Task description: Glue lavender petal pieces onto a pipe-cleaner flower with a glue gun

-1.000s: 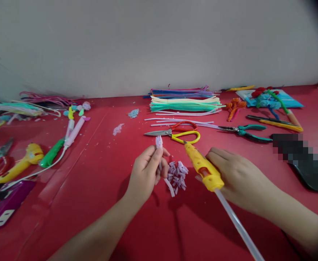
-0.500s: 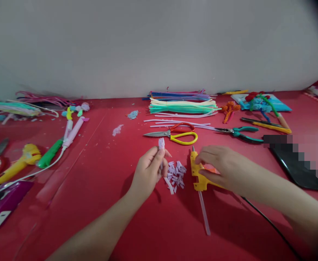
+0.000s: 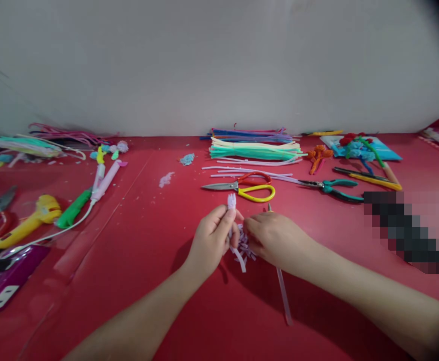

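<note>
My left hand pinches a lilac pipe cleaner stem with a small tufted lilac head pointing up between thumb and finger. Just to its right, my right hand is bent down over a pile of short cut lilac pipe cleaner pieces. Its fingers are closed at the pile, and their tips are partly hidden. Behind and under this hand lies a yellow glue gun, mostly covered; its metal nozzle and clear glue stick show.
Scissors with red and yellow handles lie beyond my hands, near teal-handled pliers. Bundled pipe cleaners rest by the wall. Leftward are another yellow glue gun, a pink-and-white tool with a cord and a purple power strip.
My right hand has let go of the yellow glue gun and moved left to the pile of lilac pieces. My left hand still holds the tufted stem.
</note>
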The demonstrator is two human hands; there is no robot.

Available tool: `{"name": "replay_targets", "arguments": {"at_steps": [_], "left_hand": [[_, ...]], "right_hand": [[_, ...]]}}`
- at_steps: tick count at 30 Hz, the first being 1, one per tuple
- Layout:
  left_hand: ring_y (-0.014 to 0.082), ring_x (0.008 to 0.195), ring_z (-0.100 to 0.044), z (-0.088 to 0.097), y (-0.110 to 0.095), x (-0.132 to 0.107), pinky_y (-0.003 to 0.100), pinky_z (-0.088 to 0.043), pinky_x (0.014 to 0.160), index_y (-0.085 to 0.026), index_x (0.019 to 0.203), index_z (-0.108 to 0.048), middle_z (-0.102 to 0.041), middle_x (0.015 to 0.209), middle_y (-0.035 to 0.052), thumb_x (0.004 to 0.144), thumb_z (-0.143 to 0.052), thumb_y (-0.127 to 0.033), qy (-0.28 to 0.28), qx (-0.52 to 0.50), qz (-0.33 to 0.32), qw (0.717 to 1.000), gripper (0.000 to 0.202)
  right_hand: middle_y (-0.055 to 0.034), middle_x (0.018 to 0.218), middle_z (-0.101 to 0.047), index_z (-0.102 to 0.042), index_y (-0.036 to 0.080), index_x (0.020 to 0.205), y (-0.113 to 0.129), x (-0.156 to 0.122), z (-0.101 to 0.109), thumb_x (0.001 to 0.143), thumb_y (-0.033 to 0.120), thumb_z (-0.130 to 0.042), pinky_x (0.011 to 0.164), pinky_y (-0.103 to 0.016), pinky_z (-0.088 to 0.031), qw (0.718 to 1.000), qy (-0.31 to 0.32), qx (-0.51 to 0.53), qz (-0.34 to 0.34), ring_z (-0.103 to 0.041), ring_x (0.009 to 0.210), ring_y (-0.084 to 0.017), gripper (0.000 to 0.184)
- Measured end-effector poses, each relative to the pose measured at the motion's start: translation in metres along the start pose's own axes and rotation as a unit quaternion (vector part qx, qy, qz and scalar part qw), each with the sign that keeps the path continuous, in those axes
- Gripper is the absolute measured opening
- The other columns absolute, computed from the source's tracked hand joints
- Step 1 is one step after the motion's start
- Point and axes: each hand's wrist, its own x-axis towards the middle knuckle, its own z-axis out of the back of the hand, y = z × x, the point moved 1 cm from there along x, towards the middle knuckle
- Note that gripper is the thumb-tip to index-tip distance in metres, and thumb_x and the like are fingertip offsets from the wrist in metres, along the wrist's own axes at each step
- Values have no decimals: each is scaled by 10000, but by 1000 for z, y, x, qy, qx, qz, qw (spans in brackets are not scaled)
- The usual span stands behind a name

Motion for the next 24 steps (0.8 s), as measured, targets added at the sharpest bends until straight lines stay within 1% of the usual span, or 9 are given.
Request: {"name": "replay_targets", "arguments": {"at_steps": [2,4,7,9,15,17,20,22,24], "left_hand": [[56,334,-328,0,2,0,170,-232,359,-167,822,-524,-499,459,-53,885,-426,-404,13,0,6,1000,263],[54,332,-314,-2,2,0,170,-224,358,-167,829,-519,-505,462,-52,891,-419,-401,25,5,8,1000,262],[50,339,-316,-5,1,-3,167,-231,360,-173,753,-497,-502,464,-55,891,-426,-386,29,23,7,999,264],[47,343,-329,-8,0,-4,167,-247,366,-178,703,-480,-507,467,-57,885,-444,-379,34,39,12,999,273],[36,341,-307,-10,3,-7,160,-237,363,-185,710,-493,-505,471,-73,866,-489,-371,48,25,41,998,243],[35,339,-300,-10,3,-7,160,-227,357,-182,718,-495,-495,462,-73,866,-493,-365,41,13,39,998,235],[36,337,-314,-9,1,-7,160,-228,357,-174,723,-487,-503,454,-65,871,-487,-370,34,-5,43,998,245],[36,332,-317,-9,1,-7,163,-224,355,-170,731,-486,-515,458,-57,872,-482,-382,41,-20,51,998,255],[37,328,-317,-8,1,-7,167,-224,354,-167,746,-494,-522,464,-52,874,-474,-391,52,-32,53,997,259]], "right_hand": [[-16,669,-621,-568,156,819,-4,-2,8,805,129,-491,509,-235,-298,999,-8,41,-24,-523,549,-123,83],[11,657,-612,-558,171,800,-8,-5,15,820,134,-471,503,-202,-318,988,-24,143,-44,-514,541,-98,97],[22,704,-613,-552,183,798,-13,-9,23,824,165,-480,568,-187,-389,942,-47,326,-66,-538,613,-94,79],[24,729,-607,-547,189,819,-15,-11,25,818,162,-478,590,-193,-411,920,-49,383,-71,-544,640,-97,74],[55,694,-583,-429,210,877,-14,-10,22,790,132,-513,566,-196,-415,875,-51,471,-101,-554,609,-95,144],[65,654,-560,-420,213,882,-13,-10,19,798,181,-539,536,-193,-400,858,-60,496,-121,-532,578,-93,149],[55,627,-526,-478,195,809,-10,-10,16,831,288,-533,525,-195,-399,838,-61,524,-139,-500,564,-88,111],[48,618,-520,-499,184,758,-9,-10,17,845,312,-517,529,-194,-409,837,-67,524,-144,-498,560,-86,156],[48,611,-530,-504,183,762,-9,-11,21,858,292,-499,523,-186,-409,849,-93,501,-141,-503,550,-82,145]]}}
